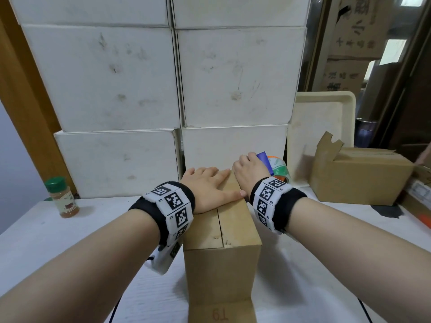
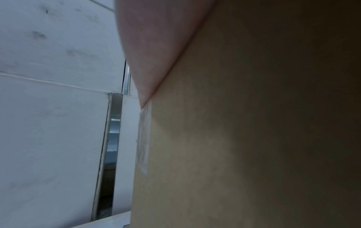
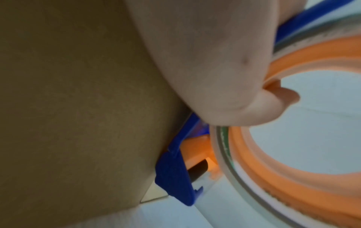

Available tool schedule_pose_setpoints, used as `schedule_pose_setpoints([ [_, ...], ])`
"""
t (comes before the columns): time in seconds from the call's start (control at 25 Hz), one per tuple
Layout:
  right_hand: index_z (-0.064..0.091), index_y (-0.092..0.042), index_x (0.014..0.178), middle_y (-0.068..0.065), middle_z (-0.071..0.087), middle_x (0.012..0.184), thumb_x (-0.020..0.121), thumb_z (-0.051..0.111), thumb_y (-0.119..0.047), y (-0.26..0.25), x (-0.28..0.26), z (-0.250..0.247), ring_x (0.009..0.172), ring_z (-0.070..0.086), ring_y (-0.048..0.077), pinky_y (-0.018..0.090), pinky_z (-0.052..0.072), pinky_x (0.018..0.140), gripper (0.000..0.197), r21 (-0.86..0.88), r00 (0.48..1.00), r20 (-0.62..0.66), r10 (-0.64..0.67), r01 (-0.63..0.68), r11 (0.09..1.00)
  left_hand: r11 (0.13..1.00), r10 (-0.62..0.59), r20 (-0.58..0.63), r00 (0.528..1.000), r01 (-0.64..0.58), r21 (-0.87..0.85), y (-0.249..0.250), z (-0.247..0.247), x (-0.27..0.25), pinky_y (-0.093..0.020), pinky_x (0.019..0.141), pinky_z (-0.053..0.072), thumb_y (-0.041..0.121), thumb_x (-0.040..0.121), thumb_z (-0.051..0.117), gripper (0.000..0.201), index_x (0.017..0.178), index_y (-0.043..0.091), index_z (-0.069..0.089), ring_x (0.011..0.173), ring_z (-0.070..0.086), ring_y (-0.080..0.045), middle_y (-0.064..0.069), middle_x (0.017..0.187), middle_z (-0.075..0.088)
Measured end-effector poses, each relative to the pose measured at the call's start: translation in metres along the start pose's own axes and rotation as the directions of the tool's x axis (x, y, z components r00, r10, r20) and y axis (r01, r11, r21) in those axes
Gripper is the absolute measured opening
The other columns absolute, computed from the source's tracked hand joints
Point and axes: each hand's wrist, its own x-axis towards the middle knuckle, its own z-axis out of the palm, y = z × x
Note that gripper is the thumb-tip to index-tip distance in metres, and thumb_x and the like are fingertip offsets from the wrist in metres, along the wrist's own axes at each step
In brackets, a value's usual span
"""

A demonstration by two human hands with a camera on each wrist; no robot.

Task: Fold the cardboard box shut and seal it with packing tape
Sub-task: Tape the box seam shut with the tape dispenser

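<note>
A tall brown cardboard box (image 1: 221, 259) stands on the white table, its top flaps folded flat with a seam down the middle. My left hand (image 1: 207, 185) lies flat on the far part of the top, fingers straight, and in the left wrist view the palm (image 2: 156, 46) presses the cardboard (image 2: 234, 138). At the box's far right corner my right hand (image 1: 250, 170) grips a tape dispenser (image 1: 275, 167) with a blue frame, orange core and a tape roll. The right wrist view shows the dispenser's blue blade end (image 3: 175, 177) against the box's side (image 3: 78, 108) and the orange core (image 3: 283, 162).
Stacked white boxes (image 1: 177, 78) form a wall close behind. A spice jar (image 1: 61, 197) with a green lid stands at the left. A second brown box (image 1: 359, 176) with an open flap sits at the right, and a cream tray (image 1: 324, 122) leans behind it.
</note>
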Motion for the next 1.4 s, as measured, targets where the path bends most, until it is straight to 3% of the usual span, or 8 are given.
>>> schedule_pose_setpoints([
  [0.28, 0.036, -0.002, 0.137, 0.013, 0.043, 0.135, 0.100, 0.030, -0.026, -0.010, -0.011, 0.005, 0.125, 0.037, 0.026, 0.035, 0.030, 0.103, 0.044, -0.105, 0.990, 0.042, -0.136, 0.140, 0.985, 1.000, -0.008, 0.015, 1.000, 0.008, 0.002, 0.000, -0.001, -0.001, -0.043, 0.121, 0.006, 0.075, 0.085, 0.022, 0.079, 0.151, 0.034, 0.009, 0.147, 0.013, -0.018, 0.003, 0.159, 0.017],
  [0.4, 0.039, -0.005, 0.135, 0.012, 0.044, 0.131, 0.098, 0.033, -0.023, -0.014, -0.022, 0.009, 0.123, 0.039, 0.027, 0.036, 0.030, 0.103, 0.041, -0.054, 0.988, 0.027, -0.150, 0.151, 0.987, 0.999, -0.010, 0.013, 1.000, 0.011, -0.035, -0.001, -0.002, -0.003, -0.044, 0.121, 0.005, 0.060, 0.095, 0.018, 0.065, 0.152, 0.029, 0.008, 0.148, 0.009, -0.018, 0.001, 0.160, 0.012],
  [0.48, 0.044, -0.006, 0.131, 0.012, 0.048, 0.128, 0.097, 0.035, -0.020, -0.012, -0.024, 0.009, 0.120, 0.042, 0.027, 0.037, 0.032, 0.100, 0.037, 0.025, 0.995, -0.005, -0.102, 0.102, 0.995, 0.979, -0.002, -0.038, 0.999, -0.006, -0.206, -0.001, -0.005, -0.006, -0.042, 0.122, 0.005, 0.038, 0.102, 0.022, 0.055, 0.153, 0.024, 0.008, 0.148, 0.008, -0.017, -0.001, 0.160, 0.011],
  [0.6, 0.049, -0.009, 0.127, 0.010, 0.051, 0.127, 0.096, 0.038, -0.018, 0.001, -0.027, 0.008, 0.119, 0.044, 0.027, 0.036, 0.033, 0.098, 0.034, 0.151, 1.000, -0.021, -0.006, 0.009, 0.989, 0.816, -0.090, -0.145, 0.985, -0.011, -0.577, -0.011, -0.011, -0.013, -0.038, 0.121, 0.014, 0.019, 0.092, 0.047, 0.063, 0.151, 0.023, 0.023, 0.145, 0.017, -0.018, -0.001, 0.157, 0.024],
  [0.8, 0.047, -0.012, 0.126, 0.009, 0.052, 0.124, 0.091, 0.042, -0.012, 0.037, -0.039, 0.004, 0.116, 0.047, 0.027, 0.035, 0.035, 0.095, 0.035, 0.283, 0.992, -0.007, 0.128, -0.121, 0.951, 0.836, -0.150, -0.230, 0.962, -0.001, -0.549, -0.021, -0.014, -0.023, -0.041, 0.113, 0.032, 0.051, 0.079, 0.064, 0.029, 0.105, 0.038, 0.065, 0.128, 0.041, -0.016, 0.007, 0.129, 0.049],
  [1.0, 0.047, -0.016, 0.122, 0.007, 0.055, 0.116, 0.083, 0.048, -0.012, 0.066, -0.046, 0.000, 0.110, 0.050, 0.028, 0.034, 0.037, 0.090, 0.038, 0.389, 0.974, -0.007, 0.226, -0.205, 0.898, 0.853, 0.000, -0.130, 0.991, -0.068, -0.517, -0.016, -0.016, -0.052, -0.037, 0.119, 0.022, 0.066, 0.064, 0.054, 0.079, 0.136, 0.035, 0.045, 0.141, 0.026, -0.012, 0.010, 0.150, 0.032],
  [1.28, 0.047, -0.021, 0.120, 0.007, 0.057, 0.109, 0.082, 0.046, -0.013, 0.086, -0.052, -0.015, 0.103, 0.053, 0.029, 0.035, 0.038, 0.085, 0.039, 0.587, 0.959, -0.079, 0.271, -0.175, 0.791, 0.825, -0.039, -0.154, 0.987, -0.055, -0.563, -0.012, 0.001, -0.061, -0.028, 0.119, 0.018, 0.050, 0.074, 0.073, 0.062, 0.130, 0.038, 0.050, 0.142, 0.020, -0.007, 0.011, 0.148, 0.028],
  [1.4, 0.049, -0.022, 0.122, 0.008, 0.060, 0.108, 0.081, 0.048, -0.012, 0.089, -0.053, -0.025, 0.103, 0.056, 0.030, 0.035, 0.043, 0.083, 0.042, 0.731, 0.958, -0.090, 0.270, -0.121, 0.671, 0.812, -0.106, -0.186, 0.977, -0.023, -0.583, -0.013, 0.003, -0.054, -0.024, 0.114, 0.022, 0.051, 0.070, 0.075, 0.061, 0.125, 0.035, 0.056, 0.137, 0.026, -0.007, 0.009, 0.140, 0.034],
])
